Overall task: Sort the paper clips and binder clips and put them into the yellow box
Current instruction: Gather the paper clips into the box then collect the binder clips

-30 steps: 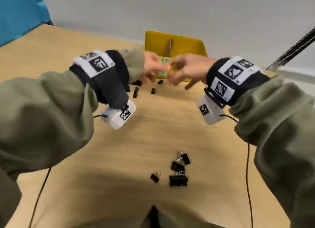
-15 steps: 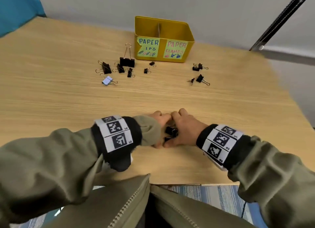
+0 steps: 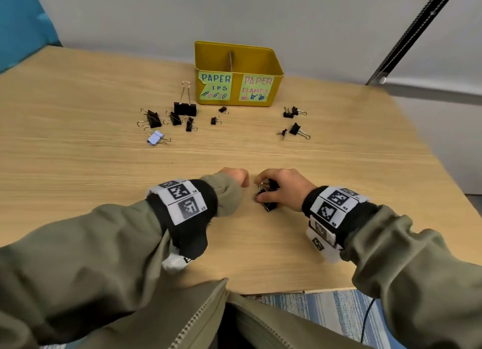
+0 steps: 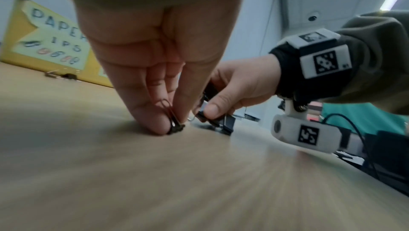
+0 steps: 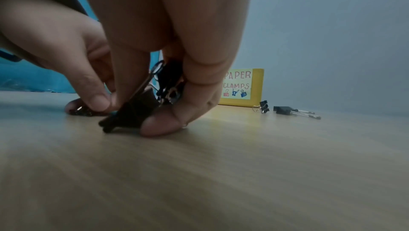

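Evidently both hands are gathering near the front edge of the pale wooden table (image 3: 78, 166): the right hand (image 3: 283, 189) is curling round a bunch of black metal binder clips (image 5: 137, 110), and the left hand (image 4: 152, 56) is pinching one small black clip (image 4: 175, 126) against the wood. Roughly a dozen clips are lying in two groups, eight left and four right, before the yellow divided box (image 3: 237, 74), probably awaiting its clamps side.

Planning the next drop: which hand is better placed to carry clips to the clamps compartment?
Probably right: right hand already grips several binder clips, and the clamps side of the yellow box lies on its side.
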The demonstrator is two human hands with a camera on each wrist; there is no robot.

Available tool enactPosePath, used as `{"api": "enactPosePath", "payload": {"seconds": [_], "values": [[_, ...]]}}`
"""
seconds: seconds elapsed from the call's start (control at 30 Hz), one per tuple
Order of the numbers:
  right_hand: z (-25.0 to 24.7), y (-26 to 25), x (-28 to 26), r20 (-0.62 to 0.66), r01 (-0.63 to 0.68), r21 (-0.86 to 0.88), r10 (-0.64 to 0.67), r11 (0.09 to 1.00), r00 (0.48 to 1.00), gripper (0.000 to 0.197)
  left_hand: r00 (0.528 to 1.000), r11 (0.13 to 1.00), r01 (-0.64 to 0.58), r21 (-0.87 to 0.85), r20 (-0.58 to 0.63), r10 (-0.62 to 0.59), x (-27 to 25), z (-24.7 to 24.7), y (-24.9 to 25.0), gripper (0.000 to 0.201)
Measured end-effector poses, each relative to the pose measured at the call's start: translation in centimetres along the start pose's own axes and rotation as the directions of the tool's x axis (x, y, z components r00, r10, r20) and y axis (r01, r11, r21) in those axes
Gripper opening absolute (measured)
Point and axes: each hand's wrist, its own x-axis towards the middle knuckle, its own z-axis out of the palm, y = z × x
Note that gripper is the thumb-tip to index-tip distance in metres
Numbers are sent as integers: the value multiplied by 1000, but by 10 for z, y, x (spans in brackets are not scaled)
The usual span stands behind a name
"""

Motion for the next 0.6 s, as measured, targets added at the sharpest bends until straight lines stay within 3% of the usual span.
{"api": "enactPosePath", "payload": {"seconds": [0.17,0.3,0.5,0.6], "values": [[-15,4,22,19,-67,201,64,977,998,38,999,997,47,-57,-8,-47,12,-23,-24,30],[-24,2,51,11,-103,321,105,942,994,37,981,955,150,-255,-81,-175,26,-54,-52,22],[-50,-17,91,-36,-52,400,73,915,997,30,910,930,190,-314,-299,-287,51,-98,-91,41],[-78,-36,108,-104,19,410,26,912,994,38,904,928,251,-276,-275,-326,67,-105,-94,43]]}}
